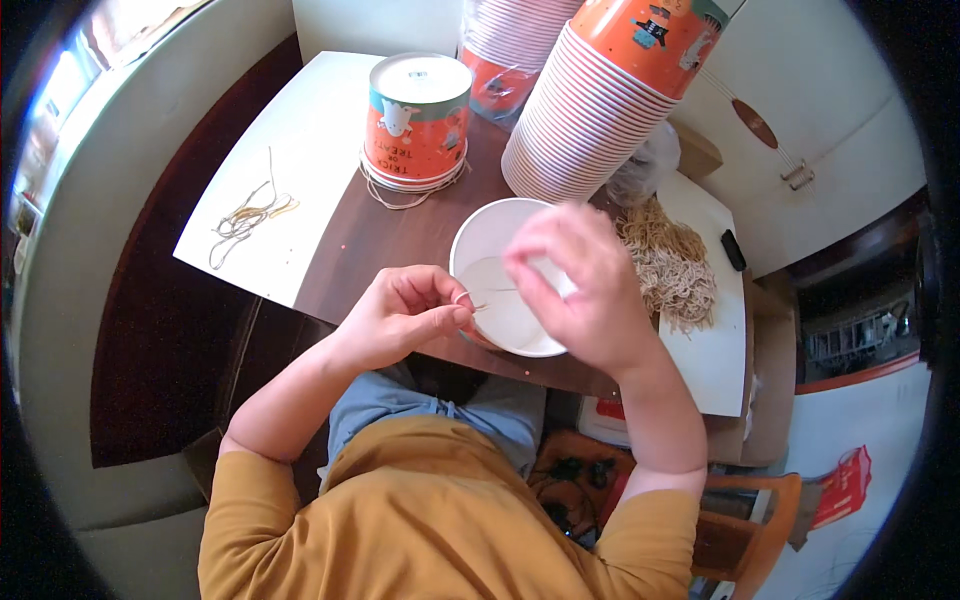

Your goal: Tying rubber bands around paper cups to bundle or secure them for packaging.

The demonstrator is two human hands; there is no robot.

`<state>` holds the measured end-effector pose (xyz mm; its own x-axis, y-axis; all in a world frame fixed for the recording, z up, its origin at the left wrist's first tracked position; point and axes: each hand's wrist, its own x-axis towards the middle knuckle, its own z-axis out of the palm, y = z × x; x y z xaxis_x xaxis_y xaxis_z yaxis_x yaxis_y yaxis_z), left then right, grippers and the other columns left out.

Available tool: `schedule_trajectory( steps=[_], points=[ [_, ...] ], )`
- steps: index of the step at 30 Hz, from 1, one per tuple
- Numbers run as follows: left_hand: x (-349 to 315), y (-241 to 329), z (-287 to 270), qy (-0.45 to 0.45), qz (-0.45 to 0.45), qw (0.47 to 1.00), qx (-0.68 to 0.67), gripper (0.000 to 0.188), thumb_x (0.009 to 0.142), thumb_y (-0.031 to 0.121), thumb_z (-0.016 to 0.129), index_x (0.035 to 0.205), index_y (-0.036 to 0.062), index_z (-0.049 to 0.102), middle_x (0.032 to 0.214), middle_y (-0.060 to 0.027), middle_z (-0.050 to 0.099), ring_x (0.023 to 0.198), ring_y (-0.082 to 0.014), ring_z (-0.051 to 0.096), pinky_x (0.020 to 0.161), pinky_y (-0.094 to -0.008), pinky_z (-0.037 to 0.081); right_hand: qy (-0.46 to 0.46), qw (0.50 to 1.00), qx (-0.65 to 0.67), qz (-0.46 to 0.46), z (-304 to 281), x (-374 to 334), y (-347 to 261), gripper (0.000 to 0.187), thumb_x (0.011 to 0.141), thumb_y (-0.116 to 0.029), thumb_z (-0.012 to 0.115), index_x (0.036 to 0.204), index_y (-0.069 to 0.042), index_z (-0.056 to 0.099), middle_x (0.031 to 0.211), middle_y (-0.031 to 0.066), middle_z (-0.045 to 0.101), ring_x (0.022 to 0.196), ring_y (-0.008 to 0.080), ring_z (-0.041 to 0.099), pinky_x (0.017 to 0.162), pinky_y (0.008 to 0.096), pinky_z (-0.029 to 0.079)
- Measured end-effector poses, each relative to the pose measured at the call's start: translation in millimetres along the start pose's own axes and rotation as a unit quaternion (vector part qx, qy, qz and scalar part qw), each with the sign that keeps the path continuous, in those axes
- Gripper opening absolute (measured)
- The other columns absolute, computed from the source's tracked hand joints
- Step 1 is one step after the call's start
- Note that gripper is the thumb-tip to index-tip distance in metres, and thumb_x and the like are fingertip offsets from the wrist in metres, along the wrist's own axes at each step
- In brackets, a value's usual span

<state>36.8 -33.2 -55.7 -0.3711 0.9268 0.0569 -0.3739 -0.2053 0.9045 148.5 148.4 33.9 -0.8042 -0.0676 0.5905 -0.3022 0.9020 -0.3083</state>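
A white-lined paper bucket [482, 240] stands open side up at the table's front edge, before me. At its left rim, my left hand [415, 312] pinches a thin piece of string [480, 307] between thumb and forefinger. My right hand [585, 280] is over the bucket's right side, slightly blurred, thumb and forefinger drawn together. A thin strand crosses the bucket's opening between the hands; what the right fingertips hold is too small to make out. To the right of the bucket lies a heap of beige strings [672, 275].
An upside-down orange bucket [415, 140] with string loops at its base stands at the back. Tall stacks of nested buckets [590, 115] rise behind. Loose strings [245, 222] lie on the white left leaf, a black object [733, 250] on the right one. A wooden chair [760, 530] is at right.
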Motion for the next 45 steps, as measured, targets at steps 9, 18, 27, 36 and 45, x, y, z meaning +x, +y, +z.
schedule_trajectory(
  steps=[9,18,27,36,45],
  points=[
    [7,10,8,-0.031,-0.043,0.999,0.006,0.009,0.09,0.007,0.063,0.095,-0.0005,0.061,0.089,-0.004,0.067,0.084,-0.0095,0.064,0.078,-0.0237,0.051,-0.053,0.998,0.038,0.019,21,-35,-5,0.018,0.071,-0.01,0.071,0.088,-0.01,0.064,0.089,0.0035,0.058,0.084,0.0229,0.055,0.076,0.0369,0.039],
    [-8,14,17,0.016,-0.034,0.997,0.066,0.008,0.087,0.004,0.066,0.092,-0.0004,0.062,0.087,-0.004,0.067,0.08,-0.0087,0.064,0.071,-0.0221,0.051,0.025,0.996,-0.055,0.065,20,-51,-41,0.015,0.075,-0.007,0.071,0.084,-0.007,0.059,0.079,0.0051,0.055,0.069,0.0244,0.056,0.064,0.037,0.042],
    [-30,-14,34,0.176,0.332,0.787,0.49,0.019,0.071,-0.005,0.07,0.085,0.0044,0.063,0.082,-0.0068,0.066,0.071,-0.0194,0.065,0.065,-0.0286,0.05,0.143,0.976,-0.09,0.141,67,-84,-77,0.022,0.076,-0.004,0.07,0.097,-0.003,0.062,0.086,0.0085,0.057,0.067,0.0234,0.06,0.056,0.0316,0.05],
    [-28,-40,33,0.232,0.078,0.97,0.01,0.008,0.087,0.0,0.066,0.091,-0.0045,0.061,0.089,-0.0107,0.069,0.082,-0.0136,0.067,0.074,-0.0252,0.055,0.185,0.96,-0.188,0.093,86,-90,-55,0.017,0.074,-0.002,0.072,0.09,-0.005,0.067,0.081,0.0055,0.057,0.065,0.023,0.058,0.055,0.0328,0.047],
    [-25,-37,25,0.226,0.036,0.969,-0.087,0.011,0.083,-0.001,0.069,0.09,-0.0026,0.061,0.088,-0.0107,0.069,0.082,-0.0139,0.067,0.077,-0.0258,0.055,0.101,0.971,0.01,0.217,94,-78,-48,0.017,0.079,-0.004,0.066,0.096,-0.001,0.064,0.089,0.0097,0.06,0.073,0.0265,0.062,0.063,0.0368,0.049]
  ],
)
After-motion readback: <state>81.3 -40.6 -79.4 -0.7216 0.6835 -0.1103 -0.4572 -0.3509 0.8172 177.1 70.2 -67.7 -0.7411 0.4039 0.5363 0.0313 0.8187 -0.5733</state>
